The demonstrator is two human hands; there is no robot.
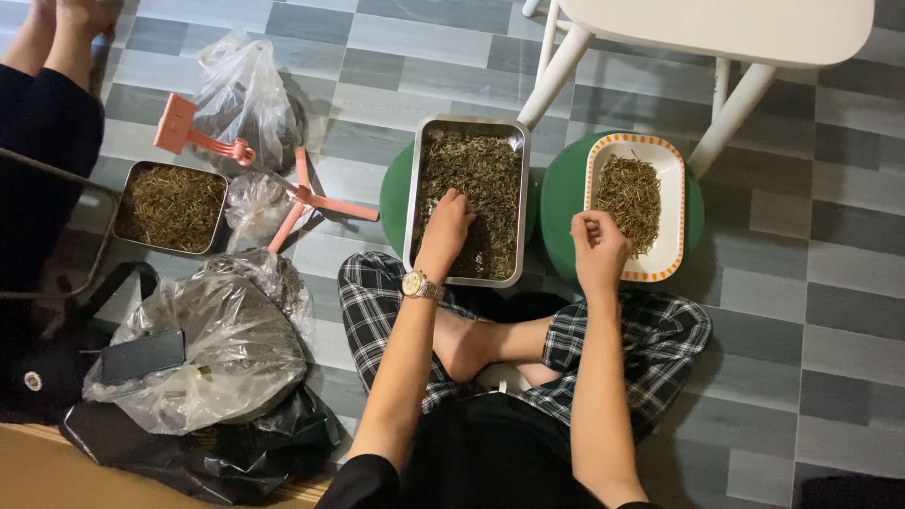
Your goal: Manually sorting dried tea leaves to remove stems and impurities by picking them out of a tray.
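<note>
I sit cross-legged on a tiled floor. My left hand (pixel 446 229), with a wristwatch, reaches into a rectangular metal tray (pixel 518 203) of dark dried plant bits, fingers curled down into the pile. My right hand (pixel 596 247) hovers at the near left edge of a white dish with an orange rim (pixel 671 226) that holds sorted tan strands; its fingers are pinched together, and whether a strand is between them is too small to tell. Both containers rest on round green stools (pixel 563 193).
A second metal tray of strands (pixel 172 206) lies at left beside clear plastic bags (pixel 240 94), pink scoops (pixel 198 137) and a phone (pixel 143 355) on a bag. Another person's legs (pixel 47 57) are at top left. A white chair (pixel 716 38) stands behind the dish.
</note>
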